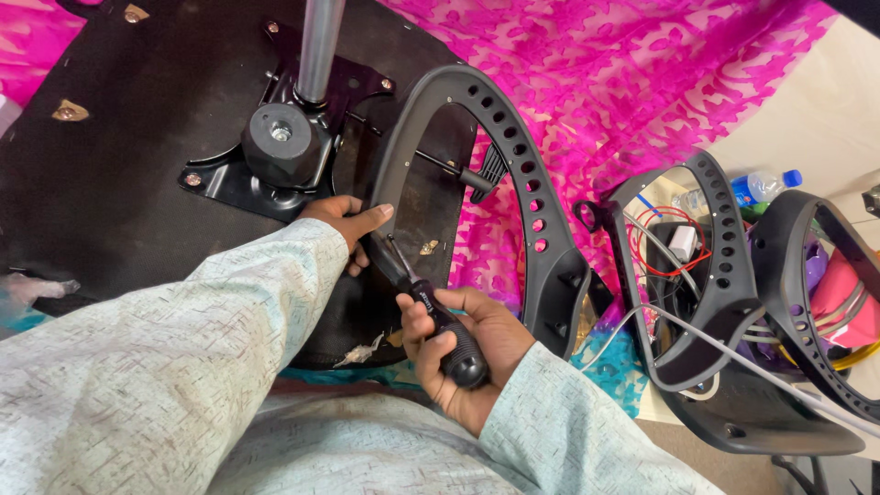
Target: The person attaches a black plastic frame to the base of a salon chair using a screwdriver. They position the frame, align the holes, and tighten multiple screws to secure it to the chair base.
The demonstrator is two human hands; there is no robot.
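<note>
Right hand grips a black-handled screwdriver, long axis running from near right up to far left, tip at the near end of the armrest (tip contact obscured). Left hand clasps that armrest end against the upturned seat base.

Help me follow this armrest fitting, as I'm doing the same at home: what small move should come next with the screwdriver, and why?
Probably turn the screwdriver in place while pressing along its shaft. The right hand grips its black handle, the tip sits at the armrest's lower bracket on the seat underside, and the left hand steadies that bracket. Whether the tip is seated in a screw cannot be seen.
</note>
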